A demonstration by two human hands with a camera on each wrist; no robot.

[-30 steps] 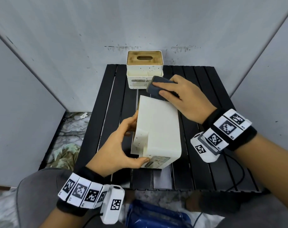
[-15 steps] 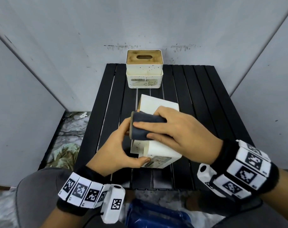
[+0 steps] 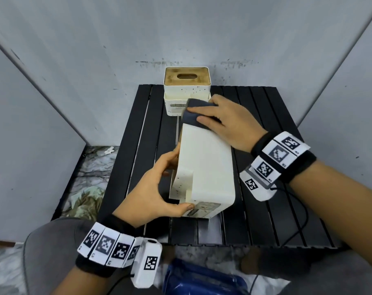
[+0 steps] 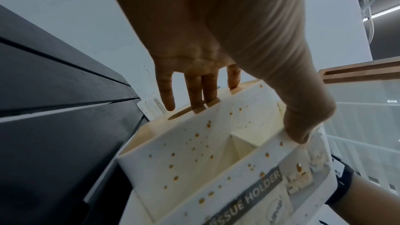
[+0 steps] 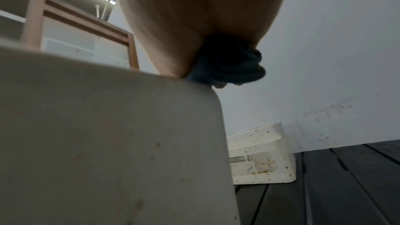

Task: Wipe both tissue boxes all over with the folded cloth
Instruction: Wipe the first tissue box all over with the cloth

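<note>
Head view: a cream speckled plastic tissue box [image 3: 204, 167] lies tipped on its side on the black slatted table [image 3: 266, 209], near its middle — plain broad face turned up, label end toward the person. The left hand [image 3: 151, 194] steadies it, thumb hooked on the near corner, fingers reaching onto the far left side; in the left wrist view those fingers [image 4: 194, 95] lie nearly straight against the wooden lid side, so the hold reads as thumb-and-finger bracing rather than a full wrap. The right hand [image 3: 225, 122] presses a folded dark grey cloth [image 3: 193, 116] onto the far end of the upturned face, fingers curled over the cloth and clamping it (the right wrist view shows cloth [image 5: 233, 64] bunched under the palm at the box's rounded edge).

A second cream speckled tissue box with a wooden slotted lid [image 3: 187, 90] stands upright at the back of the table, touched by neither hand.

Progress, as a judgement — the first box is mid-wipe, one broad face under the cloth; which of its other faces are done cannot be told. The second box looks yet to be wiped. Roughly the first half of the job, at best.
</note>
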